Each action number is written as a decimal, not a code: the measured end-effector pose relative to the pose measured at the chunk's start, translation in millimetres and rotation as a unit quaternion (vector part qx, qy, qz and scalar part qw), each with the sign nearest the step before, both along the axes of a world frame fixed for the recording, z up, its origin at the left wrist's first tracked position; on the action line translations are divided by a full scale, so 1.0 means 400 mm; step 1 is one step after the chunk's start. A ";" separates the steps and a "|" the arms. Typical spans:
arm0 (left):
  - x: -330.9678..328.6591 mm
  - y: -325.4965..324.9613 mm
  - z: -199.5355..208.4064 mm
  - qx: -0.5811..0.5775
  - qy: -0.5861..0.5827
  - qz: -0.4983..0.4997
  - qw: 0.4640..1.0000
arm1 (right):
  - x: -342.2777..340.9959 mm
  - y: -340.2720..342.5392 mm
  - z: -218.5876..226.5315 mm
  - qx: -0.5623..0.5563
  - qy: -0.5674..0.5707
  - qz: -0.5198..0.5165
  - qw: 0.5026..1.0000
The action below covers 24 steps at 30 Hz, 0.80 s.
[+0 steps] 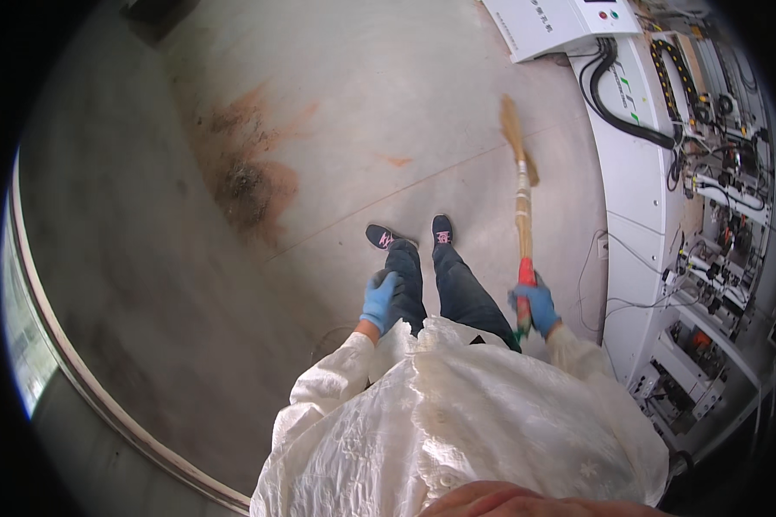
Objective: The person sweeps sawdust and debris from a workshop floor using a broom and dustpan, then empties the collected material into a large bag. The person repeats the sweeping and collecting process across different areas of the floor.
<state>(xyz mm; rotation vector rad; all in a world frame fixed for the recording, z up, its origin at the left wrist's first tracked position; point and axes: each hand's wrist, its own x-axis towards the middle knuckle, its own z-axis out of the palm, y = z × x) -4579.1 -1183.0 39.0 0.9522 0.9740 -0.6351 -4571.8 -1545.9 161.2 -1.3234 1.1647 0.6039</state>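
A straw broom point(524, 202) is in my right hand point(539, 306), whose blue-gloved fingers wrap round the red part of its handle. Its yellowish bristles point away from me over the floor and look smeared by motion; I cannot tell whether they touch it. On the left, my gloved left hand point(378, 300) hangs beside my left thigh with nothing seen in it. Its fingers are loosely bent, with a gap at the thumb.
A white machine point(634, 185) with black hoses and open mechanisms runs along the right. Thin cables point(585, 280) lie on the floor by its base. Dark and reddish-brown stains point(248, 177) mark the grey floor ahead on the left. A pale-edged window frame point(86, 392) curves along the far left.
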 end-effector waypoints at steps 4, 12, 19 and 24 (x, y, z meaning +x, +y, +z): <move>-0.017 0.086 -0.022 0.010 0.073 0.023 0.997 | 0.119 -0.072 -0.253 0.018 -0.022 -0.081 0.996; -0.033 0.083 -0.053 0.027 0.142 0.034 0.989 | 0.141 0.418 -0.271 0.219 0.067 0.051 0.972; -0.028 0.027 -0.079 -0.033 0.062 0.039 0.997 | 0.190 0.549 -0.212 0.316 0.021 0.143 0.938; 0.044 0.046 -0.050 0.029 0.112 -0.028 0.993 | 0.237 0.384 -0.051 0.351 0.031 0.082 0.932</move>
